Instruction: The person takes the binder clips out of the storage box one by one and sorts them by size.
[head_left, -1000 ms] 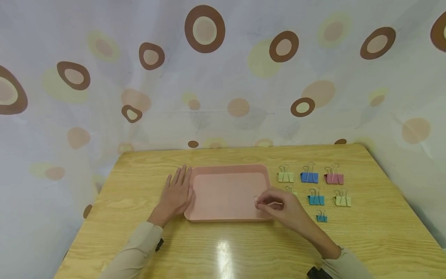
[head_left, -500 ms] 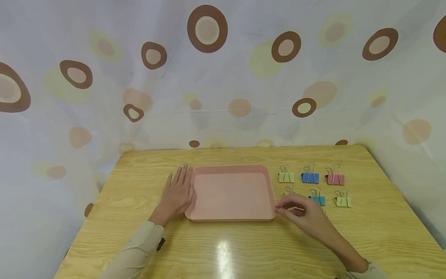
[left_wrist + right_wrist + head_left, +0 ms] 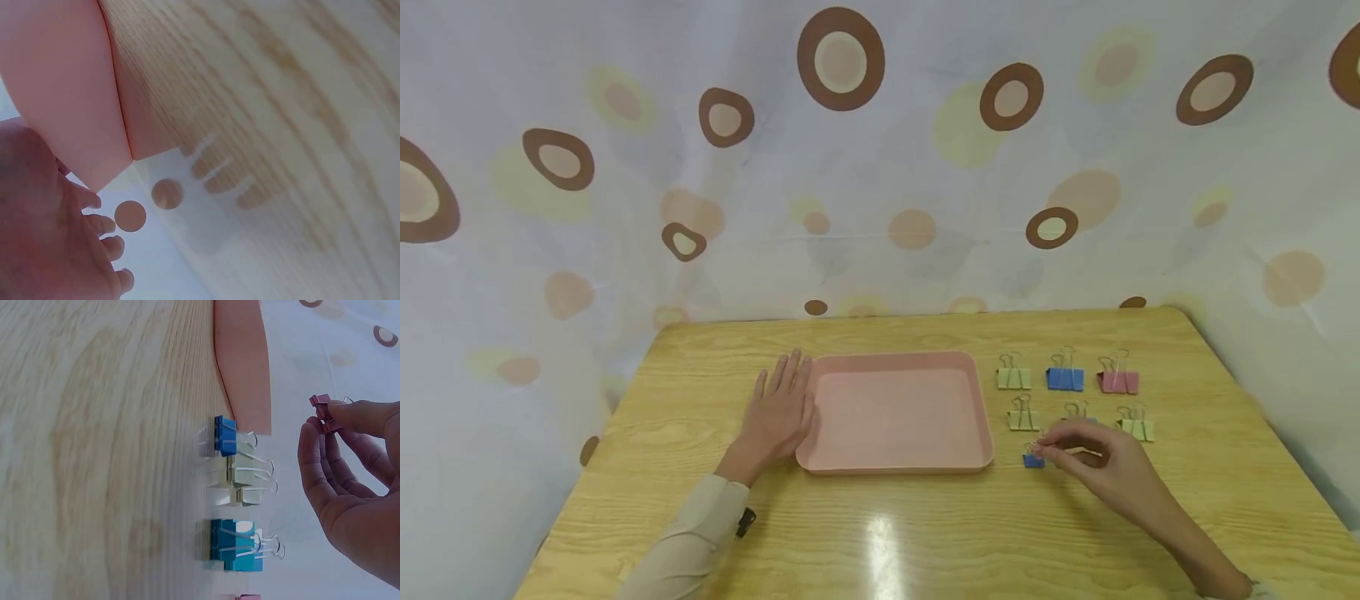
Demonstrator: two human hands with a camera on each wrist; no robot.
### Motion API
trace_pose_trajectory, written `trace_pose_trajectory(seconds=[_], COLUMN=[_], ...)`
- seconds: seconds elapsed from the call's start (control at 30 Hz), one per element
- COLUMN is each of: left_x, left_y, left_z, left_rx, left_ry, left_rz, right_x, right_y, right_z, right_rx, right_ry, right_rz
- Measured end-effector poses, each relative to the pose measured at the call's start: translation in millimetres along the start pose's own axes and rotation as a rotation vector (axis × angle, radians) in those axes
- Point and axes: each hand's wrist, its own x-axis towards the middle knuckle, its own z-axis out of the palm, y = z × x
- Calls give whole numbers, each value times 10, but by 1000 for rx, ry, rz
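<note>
My right hand [image 3: 1108, 471] pinches a small pink binder clip [image 3: 326, 414] between thumb and fingertips. It is above the table, right of the pink tray [image 3: 895, 472]. Just beside the fingertips in the head view, a small blue binder clip [image 3: 1033, 461] stands on the table. My left hand [image 3: 775, 414] lies against the tray's left side with its fingers straight. Two pale green clips, one [image 3: 1023, 420] behind the blue one and another [image 3: 1137, 429] farther right, stand nearby. A teal clip [image 3: 232, 540] shows in the right wrist view; the right hand mostly covers it in the head view.
Along the back of the group stand a pale green clip [image 3: 1014, 379], a larger blue clip [image 3: 1065, 379] and a dark pink clip [image 3: 1118, 382]. A patterned cloth [image 3: 880, 183] hangs behind the wooden table [image 3: 805, 533].
Holding the pink clip, my right hand has moved rightward from over the tray to the clips. The small blue clip has come into sight. My left hand stays at the tray.
</note>
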Motion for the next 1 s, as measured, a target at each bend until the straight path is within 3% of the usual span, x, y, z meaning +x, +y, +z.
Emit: trace_pose_trajectory(seconds=[0.4, 0.6, 1.0], left_x=[0, 12, 1], left_y=[23, 20, 38], left_z=[-12, -9, -18], left_rx=[9, 17, 3], left_ry=[11, -4, 24], left_rz=[-9, -7, 2], right_x=[-110, -217, -379], right_y=[123, 232, 529], right_z=[-275, -460, -768], right_rx=[-68, -156, -178], right_ry=[67, 102, 101], right_rz=[-3, 52, 69])
